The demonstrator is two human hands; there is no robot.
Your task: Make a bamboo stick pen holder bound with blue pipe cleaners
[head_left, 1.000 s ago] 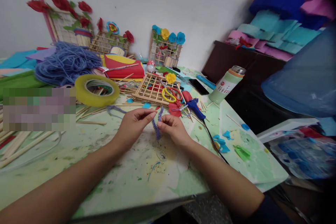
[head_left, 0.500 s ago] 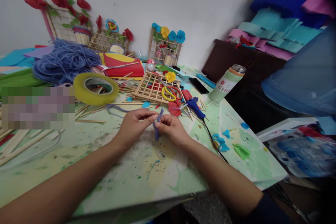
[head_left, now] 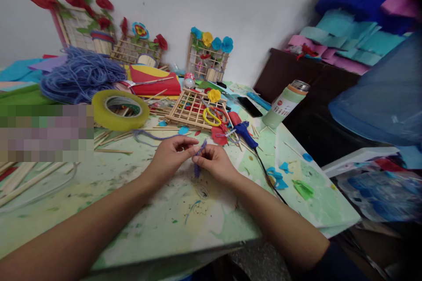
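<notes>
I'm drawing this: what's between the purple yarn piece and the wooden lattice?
In the head view, a small red scrap lies between the yarn piece and the lattice, with a blue scrap to its left, red paper to its right.

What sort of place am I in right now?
Probably a craft workspace, judging by the tangled heap of blue-purple yarn, the blue glue gun and the upright wooden-stick lattice bearing blue and yellow flowers.

A green bottle [head_left: 284,106] stood toward the right edge of the desk [head_left: 158,228], with a black phone [head_left: 249,106] lying near it. Over on the dark cabinet [head_left: 306,75] I could see pink, blue and turquoise paper [head_left: 351,2] piled high, beside a pale, bare wall [head_left: 171,0].
</notes>
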